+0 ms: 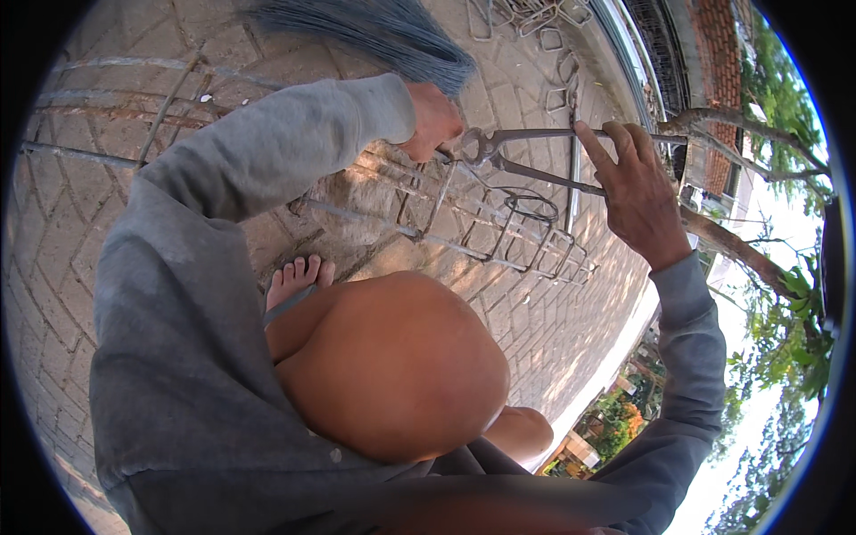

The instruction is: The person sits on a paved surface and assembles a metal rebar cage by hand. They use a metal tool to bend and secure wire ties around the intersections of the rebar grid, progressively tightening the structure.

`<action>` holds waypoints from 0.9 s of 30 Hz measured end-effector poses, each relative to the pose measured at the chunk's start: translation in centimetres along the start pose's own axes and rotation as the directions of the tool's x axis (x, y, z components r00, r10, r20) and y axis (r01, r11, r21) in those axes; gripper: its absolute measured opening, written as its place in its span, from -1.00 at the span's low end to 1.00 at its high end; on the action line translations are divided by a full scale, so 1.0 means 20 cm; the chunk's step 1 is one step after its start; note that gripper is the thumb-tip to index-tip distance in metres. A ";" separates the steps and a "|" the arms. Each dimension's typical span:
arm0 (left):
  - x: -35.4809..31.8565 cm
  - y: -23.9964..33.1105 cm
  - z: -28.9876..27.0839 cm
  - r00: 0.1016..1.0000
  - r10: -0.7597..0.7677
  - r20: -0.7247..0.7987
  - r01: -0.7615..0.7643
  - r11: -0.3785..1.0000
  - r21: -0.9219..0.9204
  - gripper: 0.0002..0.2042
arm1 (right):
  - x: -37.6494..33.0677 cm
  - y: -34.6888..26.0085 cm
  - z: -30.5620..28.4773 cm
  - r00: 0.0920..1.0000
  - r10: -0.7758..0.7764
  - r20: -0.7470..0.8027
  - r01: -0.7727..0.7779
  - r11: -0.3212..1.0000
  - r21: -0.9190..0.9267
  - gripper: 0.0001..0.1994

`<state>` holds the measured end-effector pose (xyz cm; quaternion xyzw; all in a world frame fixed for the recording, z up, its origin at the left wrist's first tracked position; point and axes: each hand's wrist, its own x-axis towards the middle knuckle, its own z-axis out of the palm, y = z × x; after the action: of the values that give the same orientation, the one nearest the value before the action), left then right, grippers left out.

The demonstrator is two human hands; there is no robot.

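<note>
My right hand (635, 192) grips the long handles of the metal end-cutting pincers (548, 174), with its fingers laid over them and the handles spread apart. The pincers' jaws point left, right beside my left hand (434, 123). That hand is closed low over the rebar cage (437, 192); what its fingers hold is hidden. A bundle of thin grey tie wire (383, 45) lies on the paving just beyond the left hand. Long bars and square stirrups make up the cage, which runs across the ground in front of my knees.
Several loose bent stirrups (553, 53) lie at the far side. A small coil of wire (532, 207) rests on the cage. A tree branch (736, 241) crosses at the right, past my right hand. My bare foot (299, 281) is on the brick paving (62, 259) close to the cage.
</note>
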<state>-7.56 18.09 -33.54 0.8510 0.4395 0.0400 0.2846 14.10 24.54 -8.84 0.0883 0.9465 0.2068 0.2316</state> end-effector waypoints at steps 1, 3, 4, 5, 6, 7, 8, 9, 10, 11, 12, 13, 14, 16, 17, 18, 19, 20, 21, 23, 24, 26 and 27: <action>0.00 0.00 0.00 1.000 0.006 0.000 -0.006 1.000 -0.012 -0.80 | 0.00 -0.01 0.00 1.000 0.007 0.025 -0.007 1.000 0.025 -0.28; -0.02 0.00 0.01 0.995 0.048 -0.085 -0.051 0.998 -0.036 -0.85 | 0.01 -0.03 0.00 1.000 -0.008 -0.006 0.008 1.000 -0.016 -0.27; -0.03 0.00 0.01 0.989 0.070 -0.132 -0.077 0.996 -0.047 -0.87 | 0.01 -0.03 0.01 0.999 -0.022 -0.026 0.021 0.999 -0.031 -0.26; -0.04 0.00 0.00 0.988 0.076 -0.132 -0.083 0.995 -0.049 -0.87 | 0.02 -0.03 0.01 0.999 -0.022 -0.023 0.021 0.998 -0.054 -0.26; -0.04 0.01 0.00 0.988 0.083 -0.134 -0.090 0.995 -0.050 -0.88 | 0.03 -0.03 0.01 0.999 -0.030 -0.023 0.029 0.997 -0.076 -0.26; -0.04 0.01 -0.01 0.987 0.090 -0.135 -0.098 0.994 -0.052 -0.88 | 0.03 -0.03 0.01 0.999 -0.033 -0.022 0.031 0.995 -0.094 -0.26; -0.04 0.02 -0.02 0.998 0.057 -0.040 -0.058 0.998 -0.034 -0.83 | 0.04 -0.02 0.00 0.999 -0.051 -0.014 0.049 0.994 -0.100 -0.26; -0.02 0.02 -0.04 0.998 0.019 0.053 -0.018 1.000 -0.013 -0.79 | 0.04 -0.02 0.00 0.998 -0.065 -0.006 0.064 0.993 -0.104 -0.26; -0.01 0.02 -0.04 0.989 -0.022 0.143 0.021 1.000 0.012 -0.74 | 0.05 -0.01 -0.01 0.997 -0.079 -0.007 0.078 0.991 -0.107 -0.26; -0.02 0.02 -0.04 0.995 -0.002 0.098 0.002 1.000 0.007 -0.79 | 0.05 -0.01 -0.01 0.996 -0.092 0.001 0.092 0.987 -0.133 -0.27; -0.02 0.02 -0.04 0.998 0.019 0.053 -0.020 1.000 0.004 -0.83 | 0.05 0.00 -0.02 0.995 -0.103 0.003 0.102 0.983 -0.156 -0.27; -0.02 0.02 -0.03 0.999 0.041 0.007 -0.041 0.999 0.001 -0.88 | 0.06 0.00 -0.02 0.993 -0.118 -0.013 0.114 0.977 -0.182 -0.27; -0.03 0.02 -0.02 0.998 0.056 -0.041 -0.057 0.998 -0.011 -0.88 | 0.06 -0.01 -0.03 0.994 -0.113 0.005 0.112 0.975 -0.193 -0.27; -0.05 0.01 0.00 0.988 0.078 -0.134 -0.084 0.996 -0.034 -0.89 | 0.07 -0.02 -0.04 0.993 -0.115 -0.002 0.112 0.970 -0.217 -0.27; -0.05 0.01 0.00 0.991 0.070 -0.112 -0.073 0.997 -0.030 -0.89 | 0.07 -0.03 -0.05 0.993 -0.119 0.008 0.118 0.965 -0.233 -0.28; -0.05 0.01 0.00 0.994 0.063 -0.091 -0.065 0.998 -0.027 -0.89 | 0.08 -0.03 -0.06 0.992 -0.123 0.020 0.124 0.960 -0.249 -0.28; -0.04 0.02 -0.01 0.996 0.051 -0.076 -0.053 0.998 -0.026 -0.88 | 0.08 -0.04 -0.07 0.991 -0.130 0.021 0.131 0.954 -0.271 -0.29; -0.03 0.02 -0.02 1.000 0.031 -0.006 -0.031 1.000 -0.005 -0.85 | 0.09 -0.04 -0.07 0.992 -0.123 0.038 0.129 0.957 -0.259 -0.28; -0.02 0.03 -0.03 0.998 0.007 0.059 -0.008 1.000 0.016 -0.80 | 0.09 -0.04 -0.07 0.992 -0.119 0.044 0.126 0.960 -0.251 -0.28; -0.01 0.04 -0.05 0.992 -0.016 0.128 0.010 0.999 0.048 -0.76 | 0.11 -0.03 -0.08 0.991 -0.130 0.037 0.135 0.958 -0.255 -0.28; -0.01 0.04 -0.05 0.991 -0.013 0.133 0.006 0.998 0.054 -0.76 | 0.13 -0.03 -0.08 0.989 -0.147 0.025 0.148 0.953 -0.266 -0.29; -0.01 0.03 -0.03 0.997 0.009 0.080 -0.013 0.999 0.042 -0.77 | 0.15 -0.02 -0.07 0.983 -0.183 0.017 0.179 0.936 -0.303 -0.30; -0.02 0.03 -0.02 0.999 0.029 0.021 -0.029 0.999 0.024 -0.78 | 0.16 -0.01 -0.07 0.979 -0.201 0.022 0.197 0.924 -0.329 -0.30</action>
<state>-7.58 17.66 -32.85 0.8611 0.4245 0.0301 0.2781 10.61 24.73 -8.97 -0.0493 0.9041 0.3380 0.2570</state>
